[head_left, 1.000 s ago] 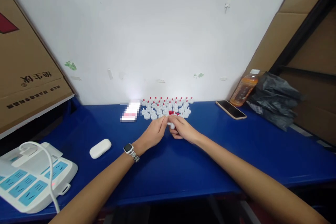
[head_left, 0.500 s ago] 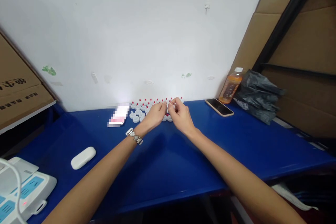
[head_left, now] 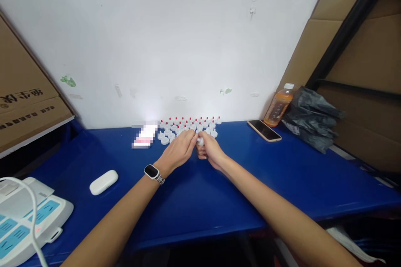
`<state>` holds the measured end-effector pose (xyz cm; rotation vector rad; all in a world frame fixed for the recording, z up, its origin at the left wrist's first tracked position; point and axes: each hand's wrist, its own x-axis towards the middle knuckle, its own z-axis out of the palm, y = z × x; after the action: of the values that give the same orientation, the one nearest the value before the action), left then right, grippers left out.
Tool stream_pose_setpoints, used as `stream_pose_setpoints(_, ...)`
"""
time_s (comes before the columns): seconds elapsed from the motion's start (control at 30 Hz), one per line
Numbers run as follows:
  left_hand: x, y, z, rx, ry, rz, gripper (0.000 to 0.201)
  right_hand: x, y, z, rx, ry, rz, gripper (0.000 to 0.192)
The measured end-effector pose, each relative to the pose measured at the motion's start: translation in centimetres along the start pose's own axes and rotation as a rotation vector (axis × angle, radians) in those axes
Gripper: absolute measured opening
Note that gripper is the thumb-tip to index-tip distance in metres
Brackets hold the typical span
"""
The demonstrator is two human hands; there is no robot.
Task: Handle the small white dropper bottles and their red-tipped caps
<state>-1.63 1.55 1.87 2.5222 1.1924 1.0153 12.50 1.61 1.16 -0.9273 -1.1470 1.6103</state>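
My right hand (head_left: 212, 149) is curled around a small white cap (head_left: 200, 142), part of which shows between thumb and fingers. Against it, my left hand (head_left: 179, 150) is closed, back upward, fingers pressed together at the cap. What its fingertips pinch is hidden. Just behind both hands, along the wall, stand several small white caps with red tips (head_left: 183, 123). Plain round white caps (head_left: 164, 140) lie nearer, to the left of my left hand, and a few more white caps (head_left: 214, 133) lie behind my right hand.
On the blue table (head_left: 200, 200) are a white oval case (head_left: 104, 182), a power strip (head_left: 46, 212) with a cable, and a pixelated flat item (head_left: 145, 134). To the right lie a phone (head_left: 265, 130), an orange drink bottle (head_left: 278, 106) and a dark plastic bag (head_left: 313, 119). Cardboard flanks both sides.
Both hands have come down and nearer to me, away from the red-tipped caps. My right hand has turned and now shows a white cap in its grip. My left wrist has rolled, showing the watch face.
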Motion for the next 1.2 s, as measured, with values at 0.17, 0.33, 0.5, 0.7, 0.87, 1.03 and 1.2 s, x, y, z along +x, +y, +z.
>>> stream_pose_setpoints(0.17,0.0,-0.6,0.4,-0.197,-0.02,-0.034,0.035,-0.4,0.0,-0.7,-0.123,0.053,-0.103,0.022)
stream_pose_setpoints(0.33,0.8,-2.3,-0.7,-0.495,0.221,-0.29,0.044,0.3,-1.0,-3.0,-0.033,0.346,-0.279,0.017)
stream_pose_setpoints(0.5,2.7,-4.0,-0.2,-0.206,0.056,-0.17,0.034,0.8,-1.4,-4.4,0.167,0.274,-0.124,0.02)
stream_pose_setpoints(0.7,5.2,-4.1,1.5,0.071,-0.018,-0.11,0.033,0.4,-1.0,-3.7,0.048,0.283,-0.156,0.024)
stream_pose_setpoints(0.87,2.6,-3.9,-0.8,0.081,0.045,-0.106,0.035,0.3,-1.0,-3.7,-0.099,0.213,-0.172,0.033)
stream_pose_setpoints(1.03,-2.4,-4.0,-2.7,-0.01,-0.01,-0.141,0.032,1.1,-0.2,-2.2,-0.272,0.077,-0.253,0.038)
stream_pose_setpoints(1.2,-4.0,-3.6,-1.5,-0.457,0.06,-0.299,0.024,2.6,1.0,1.7,-0.267,-0.024,-0.325,0.04)
